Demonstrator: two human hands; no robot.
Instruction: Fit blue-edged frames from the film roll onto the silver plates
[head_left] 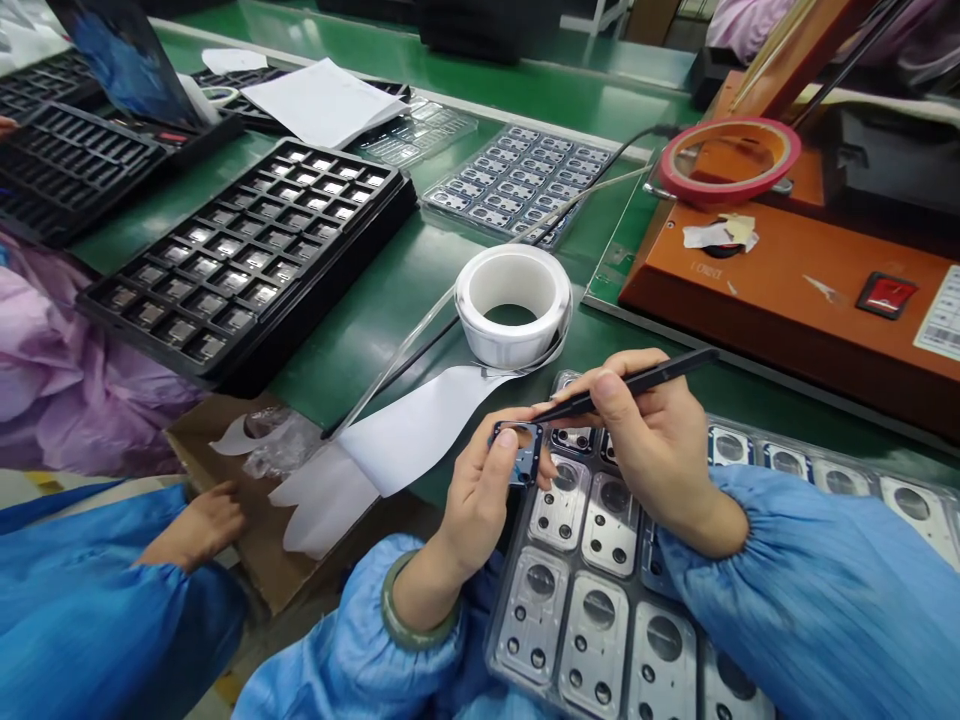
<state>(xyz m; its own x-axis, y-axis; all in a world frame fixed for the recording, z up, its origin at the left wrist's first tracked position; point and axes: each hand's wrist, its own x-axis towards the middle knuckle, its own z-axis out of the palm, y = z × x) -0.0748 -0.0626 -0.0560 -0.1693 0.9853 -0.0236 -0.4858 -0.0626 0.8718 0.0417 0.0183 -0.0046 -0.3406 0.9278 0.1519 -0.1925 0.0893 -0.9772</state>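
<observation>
My left hand (476,495) pinches a small dark-blue circuit board (528,462) between thumb and fingers. Black tweezers (649,378) lie in the grip of my right hand (649,435), their tips angled left to the board's upper edge. Whether the tips hold anything is too small to tell. Below both hands is a clear plastic tray (571,562) with several rectangular parts in its pockets, each with round openings. My right forearm covers some of its pockets.
A roll of white labels (510,345) stands ahead, its strip (420,425) trailing left. Beyond are a black tray (199,345) of metal parts, a clear tray of boards (517,185), and an orange machine (787,270) with red tape (679,175). A co-worker's hand (199,525) rests at left.
</observation>
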